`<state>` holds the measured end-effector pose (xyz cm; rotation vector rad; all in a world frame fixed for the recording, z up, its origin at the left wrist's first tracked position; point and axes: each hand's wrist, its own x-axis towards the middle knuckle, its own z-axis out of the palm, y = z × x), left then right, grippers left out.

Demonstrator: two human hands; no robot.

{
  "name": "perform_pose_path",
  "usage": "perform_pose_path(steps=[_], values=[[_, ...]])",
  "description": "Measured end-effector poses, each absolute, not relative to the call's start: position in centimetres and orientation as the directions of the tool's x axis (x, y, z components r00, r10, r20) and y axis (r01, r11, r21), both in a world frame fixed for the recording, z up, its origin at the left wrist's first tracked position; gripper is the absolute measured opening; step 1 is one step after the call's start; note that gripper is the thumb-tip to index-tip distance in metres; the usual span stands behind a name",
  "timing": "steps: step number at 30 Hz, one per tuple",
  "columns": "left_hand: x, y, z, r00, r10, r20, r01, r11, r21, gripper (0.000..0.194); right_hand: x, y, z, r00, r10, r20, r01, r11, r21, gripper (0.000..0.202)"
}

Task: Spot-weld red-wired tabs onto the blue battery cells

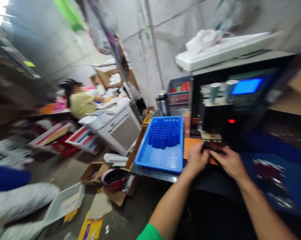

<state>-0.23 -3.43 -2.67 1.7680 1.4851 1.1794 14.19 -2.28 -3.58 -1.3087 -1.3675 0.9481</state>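
Both hands meet at the foot of a black machine, over an orange surface. My left hand is closed, thumb and fingers pinching near a small dark piece that blur keeps me from naming. From the other side my right hand pinches at the same spot. Left of them lies a blue plastic tray, its far part filled with upright dark-blue tube-like pieces. The machine carries a lit blue screen and a red display.
A steel flask stands behind the tray. At right, another blue tray holds dark red shiny pieces. Cardboard boxes and a grey bin lie on the floor. A person sits beyond a white slatted unit.
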Motion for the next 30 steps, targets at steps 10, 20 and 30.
perform_pose_path(steps=[10, 20, 30], values=[[-0.7, 0.2, -2.9, 0.018, 0.936, 0.353, 0.370, -0.334, 0.867, 0.024, 13.3, 0.4, -3.6, 0.000, 0.987, 0.163, -0.011, 0.163, -0.986, 0.029], [-0.7, 0.5, -2.7, 0.014, 0.951, 0.309, 0.368, -0.293, 0.882, 0.031, 13.5, 0.6, -3.0, -0.007, 0.990, 0.141, 0.015, 0.141, -0.990, 0.018], [-0.7, 0.4, -2.6, 0.034, 0.947, 0.321, 0.390, -0.308, 0.868, 0.028, 13.5, 0.5, -3.1, 0.000, 0.990, 0.144, 0.048, 0.144, -0.988, 0.012]])
